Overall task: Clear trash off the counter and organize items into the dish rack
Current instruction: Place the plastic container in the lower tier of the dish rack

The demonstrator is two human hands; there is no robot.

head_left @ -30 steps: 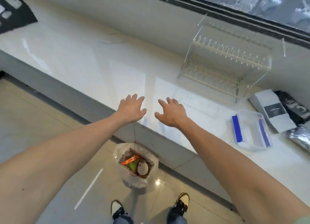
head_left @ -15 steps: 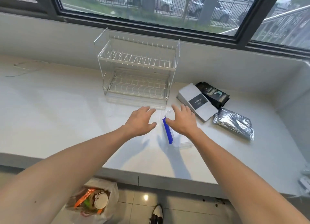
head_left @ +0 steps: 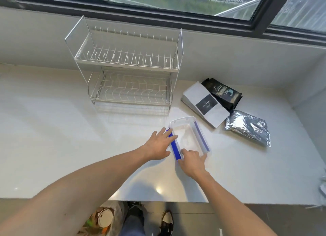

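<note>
A clear plastic container (head_left: 187,135) with blue side clips lies on the white counter (head_left: 70,147), in front of the rack's right end. My left hand (head_left: 159,145) rests flat against its left blue clip, fingers spread. My right hand (head_left: 193,160) touches its near end, fingers curled over the rim. A two-tier wire dish rack (head_left: 128,68) stands empty against the back wall. Right of the container lie a white pouch (head_left: 205,104), a black pouch (head_left: 223,92) and a silver foil bag (head_left: 248,128).
A trash bag (head_left: 102,220) with a cup lid and wrappers sits on the floor below the counter edge, left of my feet. A dark-framed window runs along the back wall. The counter ends at a side wall on the right.
My view swung from the floor and trash bag to the counter. Both hands moved forward and came down onto the clear container, one on its left clip, one on its near end.
</note>
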